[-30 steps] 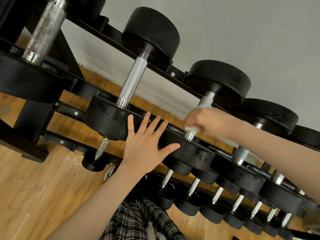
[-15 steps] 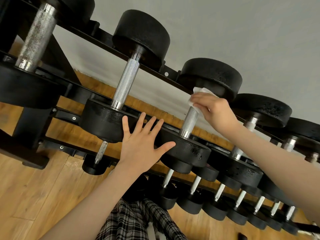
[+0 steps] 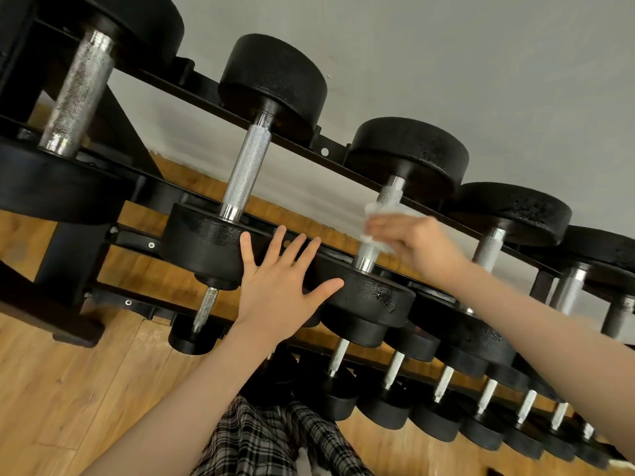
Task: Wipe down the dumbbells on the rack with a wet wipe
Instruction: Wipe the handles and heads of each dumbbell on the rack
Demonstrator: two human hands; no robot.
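Gripping a white wet wipe (image 3: 379,224), the right hand (image 3: 417,245) is seen wrapped around the knurled steel handle (image 3: 378,221) of the third dumbbell (image 3: 407,156) on the top tier of the black rack (image 3: 206,80). The wipe is bunched against the middle of the handle, though its exact fold is blurred and probably cannot be judged. The left hand (image 3: 280,286) is spread wide, fingers straight, and is pressed flat on the near black head (image 3: 371,297) of that same dumbbell. Smaller dumbbells (image 3: 436,400) are lined up on the lower tier, above a wooden floor (image 3: 86,389).
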